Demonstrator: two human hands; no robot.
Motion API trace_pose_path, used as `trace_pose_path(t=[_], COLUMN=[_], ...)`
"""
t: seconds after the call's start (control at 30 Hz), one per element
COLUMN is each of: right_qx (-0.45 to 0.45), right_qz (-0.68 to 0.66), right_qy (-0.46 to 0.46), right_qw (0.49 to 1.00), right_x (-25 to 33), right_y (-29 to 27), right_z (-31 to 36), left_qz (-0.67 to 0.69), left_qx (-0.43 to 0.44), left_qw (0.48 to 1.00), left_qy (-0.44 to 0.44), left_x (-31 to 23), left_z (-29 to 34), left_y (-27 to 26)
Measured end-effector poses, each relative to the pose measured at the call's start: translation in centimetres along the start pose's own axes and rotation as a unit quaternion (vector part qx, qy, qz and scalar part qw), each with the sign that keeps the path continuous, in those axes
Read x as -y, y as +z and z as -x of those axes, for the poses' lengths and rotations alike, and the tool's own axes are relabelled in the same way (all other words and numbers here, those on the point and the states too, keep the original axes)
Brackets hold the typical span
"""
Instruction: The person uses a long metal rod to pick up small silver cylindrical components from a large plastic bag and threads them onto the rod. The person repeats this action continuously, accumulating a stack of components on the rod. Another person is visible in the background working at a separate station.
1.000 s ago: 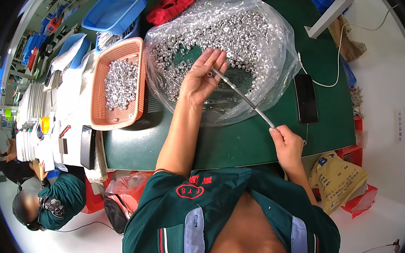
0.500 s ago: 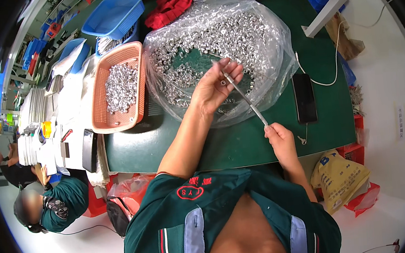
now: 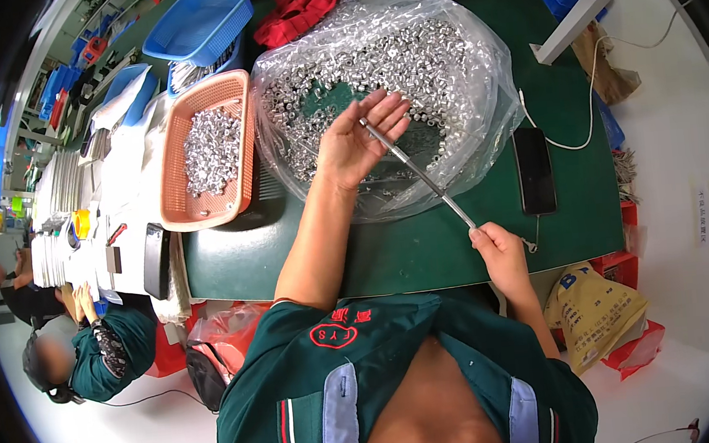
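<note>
A slim metal rod slants over the front of the clear plastic bag. My right hand is closed round its near end. The far end of the rod, which looks thicker, lies over the fingers of my left hand. That hand is palm up, fingers stretched out, above the bag. Loose in the bag are small silvery metal rings, heaped around a thin patch where green shows through. Whether any ring sits on the rod is too small to tell.
An orange basket with more metal pieces stands left of the bag, blue baskets behind it. Red cloth lies at the back. A phone and white cable lie on the right. A co-worker sits at far left.
My left hand has shifted slightly left and its fingers have straightened, coming off the rod's upper part. My right hand has moved a little right and nearer me, with the rod.
</note>
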State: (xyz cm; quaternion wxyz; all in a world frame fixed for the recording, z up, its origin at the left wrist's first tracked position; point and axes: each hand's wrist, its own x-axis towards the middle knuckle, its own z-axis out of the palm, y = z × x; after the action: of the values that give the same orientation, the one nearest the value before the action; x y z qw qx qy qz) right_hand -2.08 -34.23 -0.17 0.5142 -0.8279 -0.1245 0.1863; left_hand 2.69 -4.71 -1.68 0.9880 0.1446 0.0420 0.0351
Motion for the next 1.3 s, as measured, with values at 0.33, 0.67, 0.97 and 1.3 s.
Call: trace_pose_path(t=[0.33,0.67,0.97,1.3], right_qx=[-0.026,-0.037,-0.025,-0.018], right_qz=[0.004,0.028,0.045,0.029], right_qy=[-0.008,-0.014,0.002,-0.01], right_qw=[1.0,0.999,0.999,0.999], right_x=[-0.7,-0.3,-0.1,-0.5], right_y=[0.2,-0.4,-1.5,-1.7], right_z=[-0.2,-0.7,-0.1,-0.3], left_qz=[0.078,0.072,0.027,0.01], left_qx=[0.002,-0.094,-0.041,0.019], left_qw=[0.994,0.991,0.999,1.0], left_qy=[-0.075,-0.058,-0.018,-0.014], left_x=[0.9,0.7,-0.5,-0.8], left_z=[0.3,0.4,0.2,0.3], left_y=[-1.1,-0.1,-0.3,-0.8])
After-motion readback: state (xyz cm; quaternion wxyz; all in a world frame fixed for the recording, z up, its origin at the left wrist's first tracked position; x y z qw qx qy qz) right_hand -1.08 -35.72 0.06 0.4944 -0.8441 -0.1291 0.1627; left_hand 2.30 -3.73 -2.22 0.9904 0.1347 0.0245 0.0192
